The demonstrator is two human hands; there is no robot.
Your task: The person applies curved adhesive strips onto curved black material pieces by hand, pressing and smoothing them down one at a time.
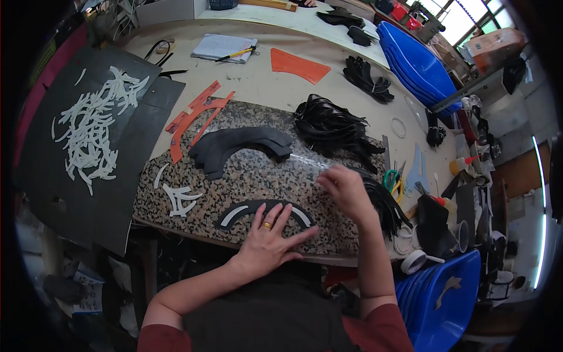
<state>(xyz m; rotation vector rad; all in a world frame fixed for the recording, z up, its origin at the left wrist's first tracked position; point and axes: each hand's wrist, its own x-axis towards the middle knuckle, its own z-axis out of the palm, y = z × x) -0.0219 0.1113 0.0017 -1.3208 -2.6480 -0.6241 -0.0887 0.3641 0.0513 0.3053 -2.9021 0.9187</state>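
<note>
My left hand (268,237) lies with fingers spread, pressing on a curved dark grey foam-like strip (255,205) near the front edge of the speckled stone slab (226,190). White curved pieces (234,215) lie on that strip, one toward each end; its middle is partly under my fingers. My right hand (346,190) is raised to the right of the strip, fingers curled together, and whatever is in them cannot be made out. Behind both hands rests a stack of curved dark grey pieces (234,146). Loose white strips (179,198) sit at the slab's left.
A heap of white strips (94,129) covers part of a dark board at left. Black strips (331,123) are piled at the slab's back right. Orange templates (190,120), green-handled scissors (392,179), a notebook (221,47) and blue bins (416,58) surround the work area.
</note>
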